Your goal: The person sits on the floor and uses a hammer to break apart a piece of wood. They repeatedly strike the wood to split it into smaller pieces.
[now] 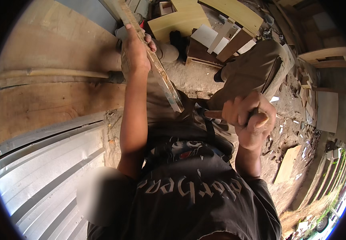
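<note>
My left hand (pixel 137 50) is closed round a long, narrow wooden strip (pixel 163 76) with rough, worn edges. The strip slants from the top of the view down to my lap, its near end close to my waist. To the right, my right hand (pixel 249 116) grips the brown wooden handle of a hammer (pixel 213 115). Its dark metal head points left, a little apart from the strip's near end, and is partly lost against my dark clothes. My thumb lies over the fist.
Cut boards (pixel 181 22) and a brown wooden box-like piece (pixel 205 56) lie ahead between my knees. A large wooden panel (pixel 53 44) and corrugated metal sheet (pixel 49 172) stand at my left. Wood scraps (pixel 288 164) litter the dirt floor at right.
</note>
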### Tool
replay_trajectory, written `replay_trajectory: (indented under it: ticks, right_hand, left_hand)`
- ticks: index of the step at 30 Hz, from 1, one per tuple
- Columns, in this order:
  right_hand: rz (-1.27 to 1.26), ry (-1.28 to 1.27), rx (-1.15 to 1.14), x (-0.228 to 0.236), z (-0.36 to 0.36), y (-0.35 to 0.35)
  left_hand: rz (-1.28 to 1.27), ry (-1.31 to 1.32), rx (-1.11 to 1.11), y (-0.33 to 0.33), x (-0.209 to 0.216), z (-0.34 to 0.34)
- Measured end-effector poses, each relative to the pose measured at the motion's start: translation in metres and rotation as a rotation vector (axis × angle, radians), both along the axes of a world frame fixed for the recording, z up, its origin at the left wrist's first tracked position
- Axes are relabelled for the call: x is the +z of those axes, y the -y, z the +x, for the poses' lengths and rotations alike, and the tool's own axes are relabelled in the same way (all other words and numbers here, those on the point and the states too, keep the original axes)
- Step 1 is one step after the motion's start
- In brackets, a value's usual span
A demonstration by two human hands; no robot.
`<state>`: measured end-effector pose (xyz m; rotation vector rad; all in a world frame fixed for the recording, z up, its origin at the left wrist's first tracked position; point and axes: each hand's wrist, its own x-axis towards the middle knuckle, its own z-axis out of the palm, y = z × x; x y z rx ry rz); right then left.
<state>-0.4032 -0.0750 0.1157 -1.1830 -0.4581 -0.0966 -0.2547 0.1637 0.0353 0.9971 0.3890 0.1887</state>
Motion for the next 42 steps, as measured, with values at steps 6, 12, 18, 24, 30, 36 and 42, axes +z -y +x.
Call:
replay_trajectory:
  ticks: [6,12,18,24,30,36,42]
  right_hand:
    - [-0.008,-0.101,-0.026,0.005,0.008,-0.010]
    - [0.014,-0.252,-0.047,0.010,0.020,-0.029]
    - [-0.023,-0.248,-0.082,0.007,0.022,-0.033]
    - [-0.023,-0.240,-0.086,0.006,0.019,-0.028]
    - [-0.009,-0.174,-0.055,0.008,0.014,-0.032]
    - [-0.165,0.002,-0.035,0.009,0.003,-0.038]
    - [-0.116,-0.017,0.016,0.002,-0.006,-0.028]
  left_hand:
    - [0.058,0.076,0.069,-0.017,0.015,0.008]
    - [0.094,0.109,0.029,0.012,0.035,-0.008]
    - [0.242,0.208,-0.071,0.038,0.031,-0.031]
    - [0.235,0.243,-0.034,0.046,0.031,-0.028]
    - [0.228,0.195,-0.038,0.042,0.031,-0.023]
    - [0.220,0.079,-0.099,0.047,0.018,-0.022]
    - [0.205,0.057,-0.089,0.048,0.008,-0.019]
